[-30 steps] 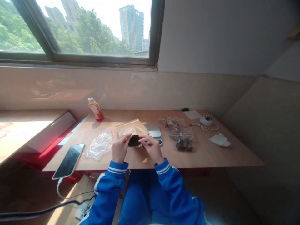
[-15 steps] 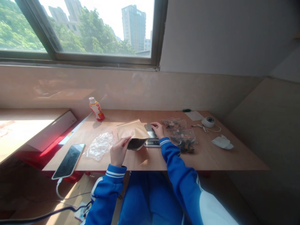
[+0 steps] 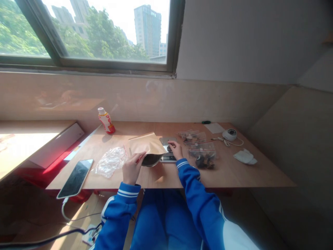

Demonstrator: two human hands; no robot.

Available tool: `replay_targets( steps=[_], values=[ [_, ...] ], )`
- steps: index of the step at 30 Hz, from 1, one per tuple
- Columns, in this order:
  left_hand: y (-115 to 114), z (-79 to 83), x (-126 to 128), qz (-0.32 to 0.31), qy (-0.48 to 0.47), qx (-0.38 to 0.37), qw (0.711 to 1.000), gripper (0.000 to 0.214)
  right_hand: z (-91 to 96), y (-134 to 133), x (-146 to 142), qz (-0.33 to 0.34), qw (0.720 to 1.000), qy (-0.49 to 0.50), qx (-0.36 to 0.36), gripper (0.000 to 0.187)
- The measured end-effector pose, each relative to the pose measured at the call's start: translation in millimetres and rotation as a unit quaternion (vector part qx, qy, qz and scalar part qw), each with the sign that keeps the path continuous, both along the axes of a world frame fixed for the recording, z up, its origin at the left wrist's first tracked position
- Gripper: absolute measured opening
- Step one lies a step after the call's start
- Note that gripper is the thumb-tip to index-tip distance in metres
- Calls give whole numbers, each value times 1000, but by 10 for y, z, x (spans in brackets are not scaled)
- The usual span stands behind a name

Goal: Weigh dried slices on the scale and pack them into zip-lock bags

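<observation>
Left hand (image 3: 131,169) is gripping a tan kraft-paper pouch (image 3: 147,144) at its dark curved edge, while the loosely open right hand (image 3: 176,150) is touching a flat silver digital scale (image 3: 168,158) just beside the pouch

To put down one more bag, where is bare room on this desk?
Bare wood lies between the zip bags and the white tissue. It is crowded around the kitchen scale, between the kraft pouch and those bags.

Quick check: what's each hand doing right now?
Left hand: closed, holding the kraft paper pouch.
Right hand: partly closed at the digital scale; whether it holds anything cannot be told.
</observation>
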State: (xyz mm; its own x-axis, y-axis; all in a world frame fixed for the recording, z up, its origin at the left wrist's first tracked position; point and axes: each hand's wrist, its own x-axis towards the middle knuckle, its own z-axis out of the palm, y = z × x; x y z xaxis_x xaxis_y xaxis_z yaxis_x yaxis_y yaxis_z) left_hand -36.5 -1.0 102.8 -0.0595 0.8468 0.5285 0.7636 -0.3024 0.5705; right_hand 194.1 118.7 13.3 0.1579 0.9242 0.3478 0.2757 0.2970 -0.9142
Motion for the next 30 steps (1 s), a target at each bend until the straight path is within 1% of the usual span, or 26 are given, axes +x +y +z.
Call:
replay_targets(
  steps=[6, 8, 12, 16, 19, 22, 24, 28, 30],
  values=[
    [-22, 19, -28, 0, -11, -4, 1000, 26, 94, 237, 2, -11, 1000, -4, 1, 19],
    [-26, 32, -43, -1, -16, -3, 1000, 26, 120, 276, 1, -16, 1000, 0, 1, 20],
    [-26, 51, -43, -1, -23, -5, 1000, 26, 142, 223, -30, 1, 1000, -10, 1, 23],
    [-24, 49, -19, -3, -26, -2, 1000, 25, 193, 138, -135, 21, 999, -29, 0, 34],
    [-24, 48, -17, 0, -26, 1, 1000, 26, 227, 115, -231, 54, 996, -64, 10, 40],
    [-27, 54, -36, 4, -28, -1, 1000, 25, 208, 115, -266, 75, 991, -108, 31, 44],
    [-30, 59, -51, 2, -32, -1, 999, 25, 164, 125, -226, 49, 991, -124, 30, 44],
    [-27, 69, -66, 1, -37, -4, 999, 24, 54, 181, -47, -43, 990, -132, 1, 42],
    [-20, 75, -62, 5, -37, -6, 999, 23, 8, 221, 29, -56, 989, -134, -4, 40]
  ],
)
